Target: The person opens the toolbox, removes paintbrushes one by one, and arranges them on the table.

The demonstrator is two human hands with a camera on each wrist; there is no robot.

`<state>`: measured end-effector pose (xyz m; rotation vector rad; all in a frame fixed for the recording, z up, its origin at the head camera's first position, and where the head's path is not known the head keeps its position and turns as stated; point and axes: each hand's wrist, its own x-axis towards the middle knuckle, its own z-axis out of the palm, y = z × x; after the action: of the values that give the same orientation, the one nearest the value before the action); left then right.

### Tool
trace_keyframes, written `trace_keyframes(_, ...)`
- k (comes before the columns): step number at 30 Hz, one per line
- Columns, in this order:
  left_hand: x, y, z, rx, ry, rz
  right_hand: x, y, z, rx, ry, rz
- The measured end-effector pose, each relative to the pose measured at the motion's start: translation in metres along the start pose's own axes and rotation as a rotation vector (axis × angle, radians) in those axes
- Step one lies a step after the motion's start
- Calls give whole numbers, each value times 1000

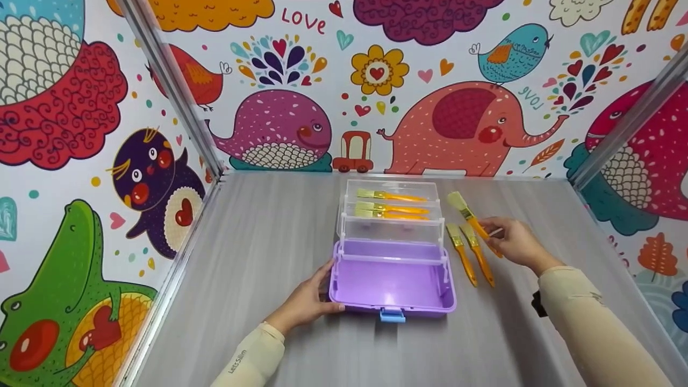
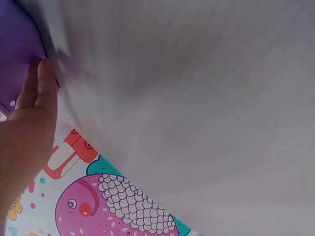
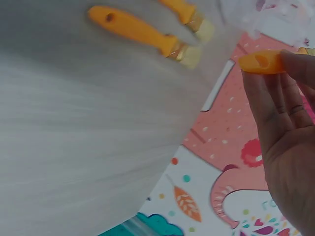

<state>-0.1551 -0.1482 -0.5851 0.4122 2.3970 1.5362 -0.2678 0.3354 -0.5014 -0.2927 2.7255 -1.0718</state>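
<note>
My right hand point(image 1: 518, 244) pinches an orange-handled paintbrush point(image 1: 473, 220) by its handle, pale bristles pointing away, right of the box. In the right wrist view the handle end point(image 3: 261, 62) shows between thumb and fingers. Two similar paintbrushes point(image 1: 461, 257) lie side by side on the table below it. My left hand point(image 1: 303, 303) rests against the left side of an open purple storage box point(image 1: 392, 279), thumb at its front corner. Straight fingers point(image 2: 45, 83) touch its side in the left wrist view. Clear raised trays point(image 1: 389, 231) behind the purple base hold several paintbrushes point(image 1: 406, 210).
A blue latch point(image 1: 392, 316) hangs at the box's front. The grey table point(image 1: 258, 231) meets patterned walls point(image 1: 376, 129) at the back and sides, with metal strips point(image 1: 180, 97) along the corners.
</note>
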Motion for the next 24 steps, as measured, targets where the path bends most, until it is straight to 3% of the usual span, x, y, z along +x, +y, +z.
trace_keyframes(11, 0, 0, 0, 23, 6, -22, -9, 49, 7, -39, 31, 91)
trace_keyframes(19, 1, 1, 0, -1, -3, 3, -12, 71, 18, -3, -39, 314)
trace_keyframes(24, 1, 0, -1, -12, -9, 3, -11, 70, 25, -50, -5, 300)
